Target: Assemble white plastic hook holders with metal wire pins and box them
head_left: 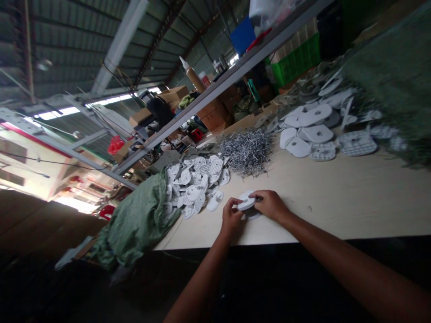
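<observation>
Head view: hands [232,218] [270,205] hold plastic-looking disc [246,201].

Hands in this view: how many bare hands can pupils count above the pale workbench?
2: the left hand and the right hand, both holding a white plastic disc.

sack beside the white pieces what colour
The sack is dull green, best seen in the head view.

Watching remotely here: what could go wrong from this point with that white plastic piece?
The white plastic piece is held close to the front edge of the table, so a slip from the left hand or right hand might send it over. The loose metal pins lie uncovered nearby and might prick bare skin.
</observation>
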Tool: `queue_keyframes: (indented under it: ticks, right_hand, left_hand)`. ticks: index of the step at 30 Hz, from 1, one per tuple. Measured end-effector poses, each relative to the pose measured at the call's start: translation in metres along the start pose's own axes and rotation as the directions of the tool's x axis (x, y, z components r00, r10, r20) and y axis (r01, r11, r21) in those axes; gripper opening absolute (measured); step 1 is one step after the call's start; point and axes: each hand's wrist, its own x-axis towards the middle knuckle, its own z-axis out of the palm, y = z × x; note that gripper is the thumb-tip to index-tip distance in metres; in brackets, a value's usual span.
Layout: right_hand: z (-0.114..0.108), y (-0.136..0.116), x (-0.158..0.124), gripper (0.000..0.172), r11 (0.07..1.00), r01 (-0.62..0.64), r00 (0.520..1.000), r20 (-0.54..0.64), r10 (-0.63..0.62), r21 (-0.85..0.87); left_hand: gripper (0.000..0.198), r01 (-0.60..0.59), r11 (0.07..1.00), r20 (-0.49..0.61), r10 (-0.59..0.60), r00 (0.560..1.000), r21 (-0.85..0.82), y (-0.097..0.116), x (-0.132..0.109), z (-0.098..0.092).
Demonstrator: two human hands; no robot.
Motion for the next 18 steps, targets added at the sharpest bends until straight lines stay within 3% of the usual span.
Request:
queue_keyframes:
  ticks: [7,18]
  right_hand:
    - [-0.007,-0.004,-0.003,0.043,0.997,-0.014,1.000,0.001,0.014,0.073]
    - [-0.013,-0.003,-0.006,0.053,0.917,-0.176,0.984,0.035,0.175,0.358]
  left_hand:
    - [0.038,0.033,0.999,0.064,-0.035,0.997,0.036,0.006,-0.001,-0.009]
    - [0.042,0.095,0.995,0.146,-0.092,0.985,-0.013,0.016,0.011,-0.013]
